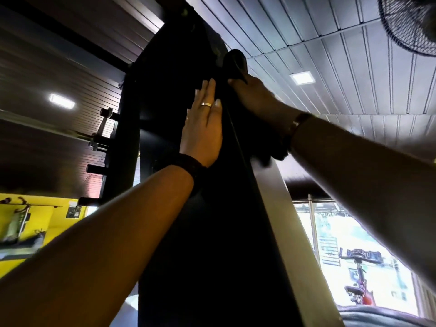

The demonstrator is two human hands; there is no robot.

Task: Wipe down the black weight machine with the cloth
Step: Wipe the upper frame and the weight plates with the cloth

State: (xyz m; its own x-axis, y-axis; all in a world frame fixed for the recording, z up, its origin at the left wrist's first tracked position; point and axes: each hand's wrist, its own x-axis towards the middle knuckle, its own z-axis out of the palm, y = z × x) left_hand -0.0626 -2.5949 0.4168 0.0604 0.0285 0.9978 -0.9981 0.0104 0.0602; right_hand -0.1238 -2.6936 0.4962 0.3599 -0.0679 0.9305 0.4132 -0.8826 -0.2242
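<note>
Black weight machine (212,220) fills the frame's centre. The left hand (203,128) rests flat on it, fingers straight. The right hand (253,95), fingers curled round the cloth (234,63), wipes the upper edge. The next move is probably a firm downward stroke.

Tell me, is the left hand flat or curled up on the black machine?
Flat: the left hand lies with straight fingers held together, palm against the black weight machine.

The left hand (203,135) wears a silver and gold ring (205,104) and has pale, longish nails; a wide black band (188,166) wraps its wrist. The right hand (254,97) has a narrow brown strap (299,120) with a gold-toned piece at its wrist
</note>
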